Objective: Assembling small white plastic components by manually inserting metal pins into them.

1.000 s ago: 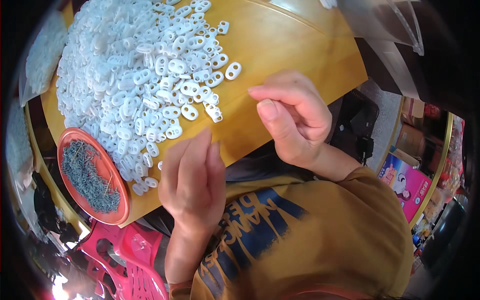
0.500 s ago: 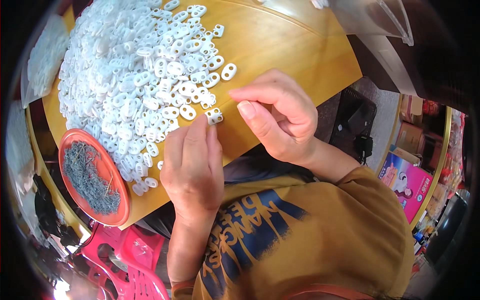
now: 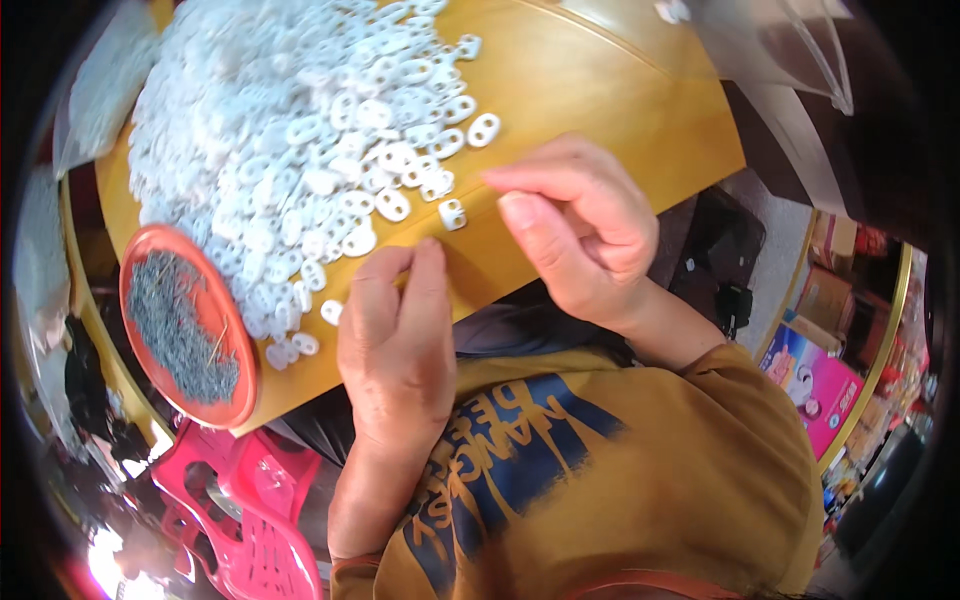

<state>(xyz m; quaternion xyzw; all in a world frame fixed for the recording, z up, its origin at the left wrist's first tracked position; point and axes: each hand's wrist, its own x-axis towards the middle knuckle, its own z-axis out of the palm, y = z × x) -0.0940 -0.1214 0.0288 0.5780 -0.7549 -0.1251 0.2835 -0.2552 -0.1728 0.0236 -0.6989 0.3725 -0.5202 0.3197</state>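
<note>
A large heap of small white plastic pieces with two holes [image 3: 290, 130] covers the left of the table. Just beyond the fingertips of my left hand [image 3: 400, 330], one such piece [image 3: 453, 214] lies apart from the heap. That hand is palm down at the table's near edge, its fingers bunched and its thumb hidden. My right hand [image 3: 595, 235] is raised right of the loose piece. Its fingers are curled, with thumb and forefinger tips close together; anything between them is too small to make out. An orange-red dish [image 3: 250, 385] holds a tangle of tiny grey, spring-like bits [image 3: 180, 330].
The wooden table [image 3: 590, 75] ends in an edge just in front of me. A pink plastic stool [image 3: 265, 545] stands below at the left. Clear plastic bags [image 3: 105, 95] lie at the far left. At the right are a black crate [image 3: 715, 240] and shelves with boxes [image 3: 825, 280].
My left hand has drawn back from the loose white piece, which was at its fingertips and now lies apart from them. My right hand keeps its curled pose. The whole view has shifted slightly.
</note>
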